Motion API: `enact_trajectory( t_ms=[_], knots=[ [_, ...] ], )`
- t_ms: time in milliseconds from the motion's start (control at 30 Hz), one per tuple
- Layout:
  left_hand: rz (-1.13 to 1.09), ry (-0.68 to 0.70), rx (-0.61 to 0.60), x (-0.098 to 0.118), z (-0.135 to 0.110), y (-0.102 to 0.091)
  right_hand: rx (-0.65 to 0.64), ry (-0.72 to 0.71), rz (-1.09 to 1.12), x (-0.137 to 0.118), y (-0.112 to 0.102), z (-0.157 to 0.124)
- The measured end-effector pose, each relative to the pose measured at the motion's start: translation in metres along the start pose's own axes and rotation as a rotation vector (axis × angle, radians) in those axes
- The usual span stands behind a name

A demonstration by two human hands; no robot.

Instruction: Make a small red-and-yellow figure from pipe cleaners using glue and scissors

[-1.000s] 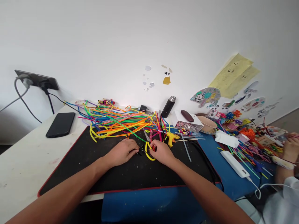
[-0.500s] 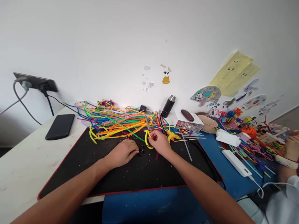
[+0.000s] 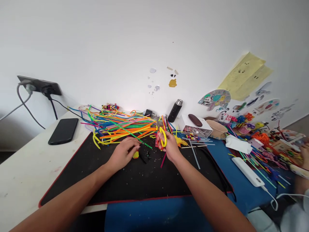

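Observation:
My right hand (image 3: 172, 147) is closed around a pair of scissors with yellow handles (image 3: 165, 137), their blades pointing away toward the pile. My left hand (image 3: 122, 152) has thumb and fingertips pinched together over the black mat (image 3: 135, 183); a tiny dark bit may be between them, too small to name. Just beside the left thumb lies a small yellow piece (image 3: 135, 155). Small dark scraps (image 3: 148, 155) and a black strip (image 3: 143, 159) rest between the hands. Beyond them spreads a heap of colourful pipe cleaners (image 3: 125, 125).
A black phone (image 3: 63, 131) lies at the left. At the back stand a black flask (image 3: 175, 111) and a white box (image 3: 196, 126). A yellow glue gun (image 3: 180, 141) and clear sticks lie right of my hand. A white power strip (image 3: 248, 172) and another person's arm are farther right.
My right hand has lifted the scissors off the mat and turned them slightly right. My left hand has shifted up and left, uncovering the yellow piece and black strip.

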State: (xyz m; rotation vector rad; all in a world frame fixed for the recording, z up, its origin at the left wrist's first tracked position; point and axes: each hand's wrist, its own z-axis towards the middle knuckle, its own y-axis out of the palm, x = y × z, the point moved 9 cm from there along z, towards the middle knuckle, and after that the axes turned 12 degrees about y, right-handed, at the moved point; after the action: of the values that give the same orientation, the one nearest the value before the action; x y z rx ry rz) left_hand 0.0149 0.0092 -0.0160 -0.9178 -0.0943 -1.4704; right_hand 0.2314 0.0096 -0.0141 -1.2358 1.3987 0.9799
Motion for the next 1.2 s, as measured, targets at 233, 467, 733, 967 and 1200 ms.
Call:
enact_trajectory(
  t_ms=[233, 467, 733, 967, 1200],
  knots=[
    [-0.569, -0.444, 0.256, -0.034, -0.004, -0.011, -0.339, 0.122, 0.235, 0.019, 0.053, -0.014],
    [-0.72, -0.439, 0.181, -0.013, 0.001, -0.003, -0.593, 0.144, 0.265, 0.009, 0.105, -0.011],
    [-0.504, -0.442, 0.165, -0.019, 0.006, -0.014, -0.642, 0.165, 0.384, 0.031, 0.122, 0.0],
    [-0.392, -0.466, 0.246, -0.038, -0.002, -0.025, -0.665, 0.216, 0.331, 0.039, 0.11, 0.0],
    [-0.335, -0.521, 0.262, -0.051, -0.009, -0.029, -0.74, 0.145, 0.376, 0.021, 0.101, -0.014]
  ],
)
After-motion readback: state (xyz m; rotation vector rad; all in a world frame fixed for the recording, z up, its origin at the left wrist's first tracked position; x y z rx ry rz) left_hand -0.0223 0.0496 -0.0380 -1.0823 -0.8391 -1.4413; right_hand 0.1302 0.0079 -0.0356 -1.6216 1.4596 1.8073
